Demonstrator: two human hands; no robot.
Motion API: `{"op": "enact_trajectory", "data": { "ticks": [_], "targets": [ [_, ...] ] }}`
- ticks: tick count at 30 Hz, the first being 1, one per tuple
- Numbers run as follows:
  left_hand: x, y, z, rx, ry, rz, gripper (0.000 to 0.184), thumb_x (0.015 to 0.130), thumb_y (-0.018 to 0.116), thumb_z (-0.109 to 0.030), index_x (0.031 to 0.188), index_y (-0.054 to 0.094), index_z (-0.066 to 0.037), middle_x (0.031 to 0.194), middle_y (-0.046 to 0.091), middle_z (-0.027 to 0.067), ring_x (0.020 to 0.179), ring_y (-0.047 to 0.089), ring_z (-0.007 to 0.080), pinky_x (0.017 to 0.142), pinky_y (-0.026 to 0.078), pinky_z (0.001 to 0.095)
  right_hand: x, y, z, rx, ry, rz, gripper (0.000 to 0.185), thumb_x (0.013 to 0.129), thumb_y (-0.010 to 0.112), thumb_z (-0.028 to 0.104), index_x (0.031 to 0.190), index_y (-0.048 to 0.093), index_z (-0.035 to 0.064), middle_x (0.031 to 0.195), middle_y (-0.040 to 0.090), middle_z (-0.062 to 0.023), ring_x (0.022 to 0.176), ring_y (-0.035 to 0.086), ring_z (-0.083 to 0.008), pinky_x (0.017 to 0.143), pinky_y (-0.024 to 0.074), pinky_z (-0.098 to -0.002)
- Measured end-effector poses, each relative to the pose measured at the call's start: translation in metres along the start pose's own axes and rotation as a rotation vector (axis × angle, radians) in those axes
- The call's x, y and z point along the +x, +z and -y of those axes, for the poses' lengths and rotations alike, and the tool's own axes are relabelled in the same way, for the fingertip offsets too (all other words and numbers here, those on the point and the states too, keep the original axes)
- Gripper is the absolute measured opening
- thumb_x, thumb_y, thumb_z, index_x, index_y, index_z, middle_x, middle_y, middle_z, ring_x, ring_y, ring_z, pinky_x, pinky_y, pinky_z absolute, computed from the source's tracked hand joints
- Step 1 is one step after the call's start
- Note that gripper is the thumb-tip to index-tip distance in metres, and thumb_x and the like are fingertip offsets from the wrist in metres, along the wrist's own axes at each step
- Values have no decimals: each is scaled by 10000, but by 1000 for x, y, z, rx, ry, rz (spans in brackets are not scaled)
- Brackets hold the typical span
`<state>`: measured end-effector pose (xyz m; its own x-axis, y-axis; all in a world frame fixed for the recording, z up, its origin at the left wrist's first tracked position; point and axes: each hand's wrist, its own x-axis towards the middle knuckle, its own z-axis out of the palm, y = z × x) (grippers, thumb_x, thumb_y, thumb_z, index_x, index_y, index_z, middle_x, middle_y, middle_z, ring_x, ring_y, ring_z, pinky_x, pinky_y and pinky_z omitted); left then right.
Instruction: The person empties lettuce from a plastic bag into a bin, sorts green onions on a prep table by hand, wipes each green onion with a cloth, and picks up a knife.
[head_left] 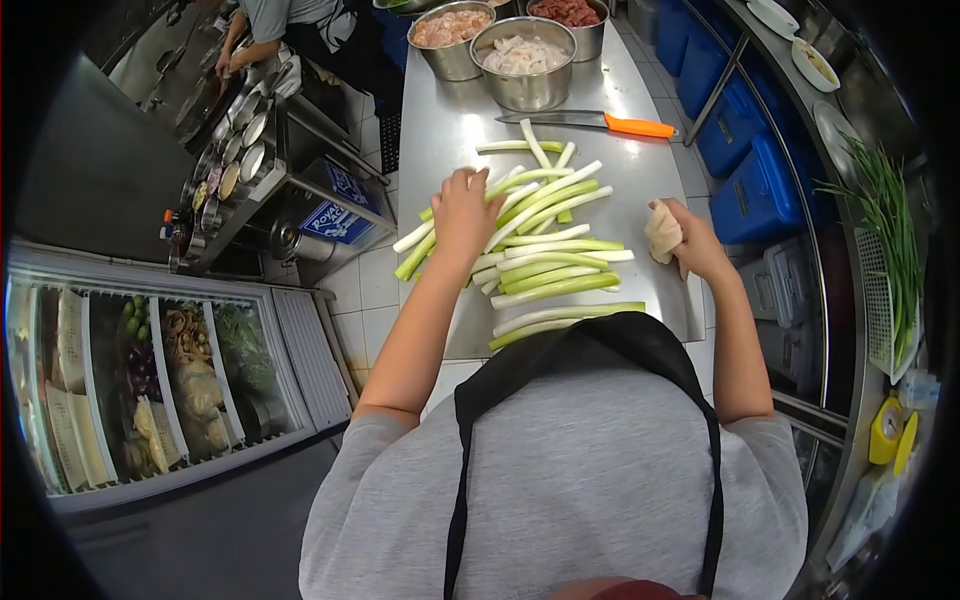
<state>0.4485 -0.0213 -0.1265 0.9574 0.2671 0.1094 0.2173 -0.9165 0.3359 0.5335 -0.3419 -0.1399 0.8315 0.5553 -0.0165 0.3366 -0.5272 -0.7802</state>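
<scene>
Pale green and white leek stalks (555,270) lie loosely piled across the middle of the metal table. My left hand (466,215) rests over the stalks at the pile's left side, with its thumb apart from its fingers. A folded beige cloth (662,232) is gripped in my right hand (697,243), beside the table's right edge and apart from the leeks. Beyond the pile lies a knife with an orange handle (640,126), its blade pointing left; neither hand touches it.
Steel pots of raw meat, including a front pot (522,88), stand at the table's far end. A glass-topped chest (170,375) of produce is at left. Blue bins (755,190) and a shelf with a green-leaf basket (885,300) line the right. Another person (300,30) works at far left.
</scene>
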Motion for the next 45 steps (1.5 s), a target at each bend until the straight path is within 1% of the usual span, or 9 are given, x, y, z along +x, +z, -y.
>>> {"op": "enact_trajectory", "data": {
  "ticks": [3, 5, 9, 18, 25, 30, 31, 36, 45],
  "targets": [
    [-13, 7, -19, -19, 279, -261, 262, 779, 602, -323, 935, 615, -114, 1226, 459, 74, 1140, 413, 280, 932, 280, 540, 3, 9, -1, 43, 20, 13, 425, 727, 551, -27, 1138, 501, 69, 990, 593, -109, 928, 569, -171, 803, 434, -281],
    [-24, 13, -27, 137, 506, 72, 249, 763, 616, -328, 915, 631, -132, 1268, 411, 56, 1230, 313, 282, 982, 175, 606, 6, 14, 4, 54, 21, 15, 426, 728, 554, -27, 1140, 499, 68, 991, 593, -105, 928, 568, -169, 807, 432, -280],
    [-30, 34, -20, 58, 426, 83, 205, 753, 630, -293, 866, 625, -123, 1282, 391, 71, 1262, 258, 285, 997, 114, 634, 15, 25, 6, 70, -65, -7, 473, 686, 558, -32, 1142, 484, 69, 952, 609, -145, 903, 588, -294, 796, 442, -324],
    [-21, 26, -19, -24, 341, 303, 154, 739, 646, -217, 840, 615, -106, 1323, 337, 55, 1284, 210, 285, 1002, 75, 640, 38, 37, 54, 221, -320, -53, 469, 734, 593, 3, 1183, 467, 53, 1096, 544, -99, 1009, 532, -176, 866, 403, -276],
    [-23, 29, -17, 28, 435, 215, 135, 763, 615, -179, 838, 565, -79, 1333, 325, 46, 1298, 194, 275, 1002, 69, 643, 50, 55, 52, 121, -329, -2, 511, 683, 629, 24, 1167, 471, 65, 1072, 547, -116, 1006, 530, -278, 856, 420, -332],
    [-14, 12, -32, -70, 385, 202, 199, 810, 560, -167, 941, 475, -43, 1043, 558, 102, 1048, 498, 267, 1043, 186, 510, 48, 44, 76, -98, -421, 86, 499, 685, 629, 39, 1161, 482, 65, 1077, 555, -132, 1007, 537, -287, 856, 426, -338],
    [-11, 14, -32, -78, 460, 106, 188, 828, 540, -173, 945, 459, -49, 873, 600, 109, 890, 557, 291, 962, 320, 436, 48, 41, 82, -99, -421, 86, 499, 685, 629, 39, 1161, 482, 65, 1077, 555, -132, 1007, 537, -287, 856, 426, -338],
    [-13, -3, -50, -177, 467, 178, 184, 838, 530, -189, 946, 462, -57, 895, 607, 121, 873, 557, 308, 795, 383, 418, 49, 44, 82, -371, -329, 314, 481, 666, 593, 15, 1133, 504, 82, 1005, 588, -157, 964, 551, -329, 814, 445, -379],
    [-7, -16, -17, -189, 168, 165, 191, 865, 507, -189, 967, 447, -39, 839, 590, 183, 778, 563, 364, 662, 432, 409, 35, -2, 9, -247, -228, 112, 412, 689, 549, 7, 1096, 533, 73, 990, 596, -154, 954, 558, -322, 826, 439, -361]
  ]
}}
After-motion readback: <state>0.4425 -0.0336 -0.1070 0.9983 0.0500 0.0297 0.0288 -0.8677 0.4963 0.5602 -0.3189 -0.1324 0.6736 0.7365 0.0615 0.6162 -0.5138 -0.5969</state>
